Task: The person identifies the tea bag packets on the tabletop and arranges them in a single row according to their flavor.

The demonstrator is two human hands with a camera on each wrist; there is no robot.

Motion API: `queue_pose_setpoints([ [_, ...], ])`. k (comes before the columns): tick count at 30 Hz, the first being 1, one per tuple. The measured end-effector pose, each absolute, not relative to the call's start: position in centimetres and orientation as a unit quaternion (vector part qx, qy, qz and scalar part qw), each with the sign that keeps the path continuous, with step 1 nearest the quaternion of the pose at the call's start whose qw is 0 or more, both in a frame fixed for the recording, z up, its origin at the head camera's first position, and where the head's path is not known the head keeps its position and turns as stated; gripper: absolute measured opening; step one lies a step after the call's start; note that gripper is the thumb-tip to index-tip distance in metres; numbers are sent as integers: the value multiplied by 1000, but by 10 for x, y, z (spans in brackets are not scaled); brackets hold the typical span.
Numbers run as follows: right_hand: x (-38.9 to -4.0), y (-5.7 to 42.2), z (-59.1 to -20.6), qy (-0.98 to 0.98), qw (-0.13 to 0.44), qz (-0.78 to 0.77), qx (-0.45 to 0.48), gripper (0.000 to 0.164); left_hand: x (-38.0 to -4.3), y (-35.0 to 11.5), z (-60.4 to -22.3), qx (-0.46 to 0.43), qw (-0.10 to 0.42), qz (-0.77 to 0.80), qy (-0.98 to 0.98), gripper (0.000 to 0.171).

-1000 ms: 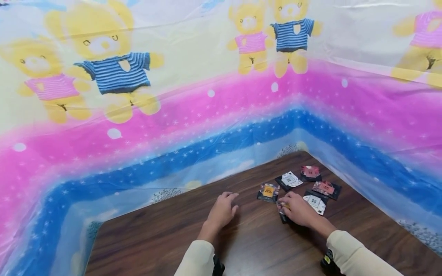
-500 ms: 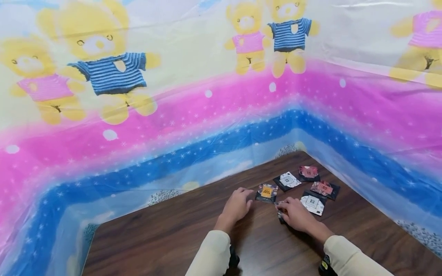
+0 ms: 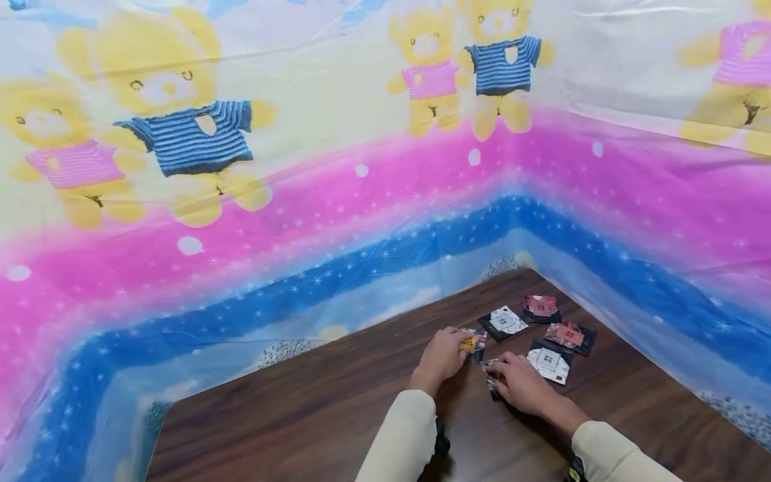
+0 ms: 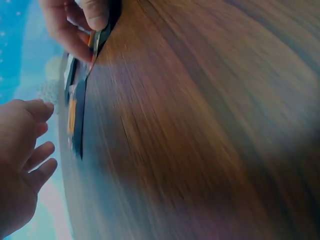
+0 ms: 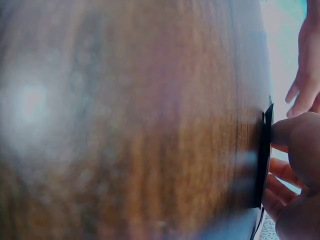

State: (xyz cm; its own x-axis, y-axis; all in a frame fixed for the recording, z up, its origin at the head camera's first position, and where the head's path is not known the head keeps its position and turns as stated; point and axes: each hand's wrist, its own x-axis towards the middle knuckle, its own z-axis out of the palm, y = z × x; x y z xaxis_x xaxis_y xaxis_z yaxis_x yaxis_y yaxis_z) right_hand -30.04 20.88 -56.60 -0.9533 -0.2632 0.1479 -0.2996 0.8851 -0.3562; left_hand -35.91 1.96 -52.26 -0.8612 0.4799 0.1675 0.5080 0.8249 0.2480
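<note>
My left hand (image 3: pixel 444 358) reaches over a small flat packet with an orange label (image 3: pixel 472 343), its fingertips overlapping the packet's left side in the head view. From the left wrist, that hand (image 4: pixel 20 150) shows spread, bent fingers, with a gap between them and the packet (image 4: pixel 75 117). Just to the right, my right hand (image 3: pixel 523 385) pinches a second dark packet (image 3: pixel 491 385), mostly hidden under the fingers. The left wrist view shows thumb and fingers on this packet's edge (image 4: pixel 102 40), which is tilted up. In the right wrist view its black side (image 5: pixel 265 155) faces the camera.
Two white-labelled packets (image 3: pixel 504 323) (image 3: pixel 549 361) and two red-labelled packets (image 3: pixel 541 308) (image 3: pixel 571 337) lie beyond the right hand on the dark wooden table (image 3: pixel 289 415). A bear-printed curtain (image 3: pixel 337 221) borders the table's back and right edges.
My left hand has moved right, from bare table to the orange-labelled packet. The right hand stays at nearly the same spot, and the packet under it has turned more edge-on.
</note>
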Motion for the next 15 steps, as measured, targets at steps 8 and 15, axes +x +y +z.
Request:
queue_pose_setpoints([
  [8, -299, 211, -567, -966, 53, 201, 151, 24, -371, 55, -528, -264, 38, -87, -960, 34],
  [15, -298, 212, -566, -960, 82, 207, 168, 22, -385, 63, -540, -274, 4, 17, -962, 39],
])
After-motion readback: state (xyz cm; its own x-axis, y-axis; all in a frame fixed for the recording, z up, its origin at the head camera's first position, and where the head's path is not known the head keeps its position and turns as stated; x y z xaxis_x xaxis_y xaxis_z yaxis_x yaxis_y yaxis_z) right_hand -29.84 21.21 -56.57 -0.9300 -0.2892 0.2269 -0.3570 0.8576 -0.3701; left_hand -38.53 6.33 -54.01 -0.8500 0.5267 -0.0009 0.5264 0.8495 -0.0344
